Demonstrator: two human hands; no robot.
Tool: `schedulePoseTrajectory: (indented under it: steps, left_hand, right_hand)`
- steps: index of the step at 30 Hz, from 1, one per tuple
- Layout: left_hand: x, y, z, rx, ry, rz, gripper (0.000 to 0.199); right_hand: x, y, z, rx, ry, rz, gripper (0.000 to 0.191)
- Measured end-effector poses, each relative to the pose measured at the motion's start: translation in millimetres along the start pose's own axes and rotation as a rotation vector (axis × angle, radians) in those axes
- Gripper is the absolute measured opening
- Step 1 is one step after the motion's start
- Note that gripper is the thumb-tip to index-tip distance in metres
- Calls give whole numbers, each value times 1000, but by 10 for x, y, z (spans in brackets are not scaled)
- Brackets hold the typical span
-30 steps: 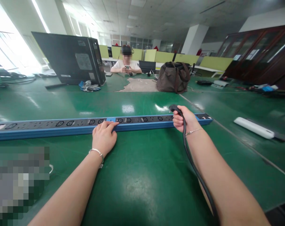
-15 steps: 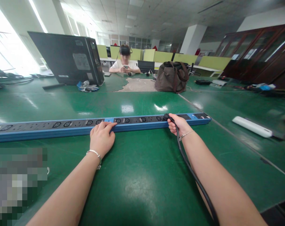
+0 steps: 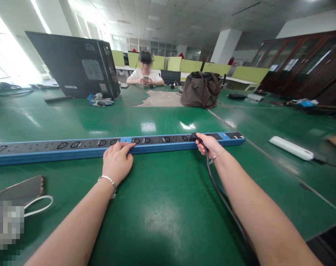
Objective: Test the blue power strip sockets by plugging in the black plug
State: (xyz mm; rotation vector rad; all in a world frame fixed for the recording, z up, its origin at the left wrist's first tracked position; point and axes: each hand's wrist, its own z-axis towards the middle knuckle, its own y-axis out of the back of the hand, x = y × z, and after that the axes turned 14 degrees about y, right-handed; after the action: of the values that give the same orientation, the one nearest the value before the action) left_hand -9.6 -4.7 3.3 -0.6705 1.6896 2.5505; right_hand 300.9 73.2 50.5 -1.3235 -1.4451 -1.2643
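The right hand (image 3: 210,147) pinches a black plug (image 3: 193,137) against the blue socket strip (image 3: 162,148) — contact made, full seating impossible to tell; the left hand (image 3: 117,162) lies loosely open on the strip — visible sockets between them unfilled.

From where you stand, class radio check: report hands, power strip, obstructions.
Left hand resting on blue power strip. Right hand gripping black plug at strip's sockets; seating unclear. Nothing visibly blocking either hand.
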Motion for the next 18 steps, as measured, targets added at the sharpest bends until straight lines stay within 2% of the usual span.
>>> schedulePoseTrajectory:
  steps: [5, 10, 15, 18]
  left_hand:
    - [-2, 6, -2, 7, 6, -3, 43]
    - [10, -5, 0, -6, -5, -4, 44]
    - [5, -1, -3, -2, -3, 0, 44]
    - [1, 6, -3, -2, -2, 2, 44]
  right_hand:
    - [42, 31, 10, 88, -44, 6, 45]
    - [22, -5, -2, 5, 16, -49, 44]
    - [-26, -6, -3, 67, -6, 29, 45]
    - [-46, -8, 6, 18, 10, 25, 45]
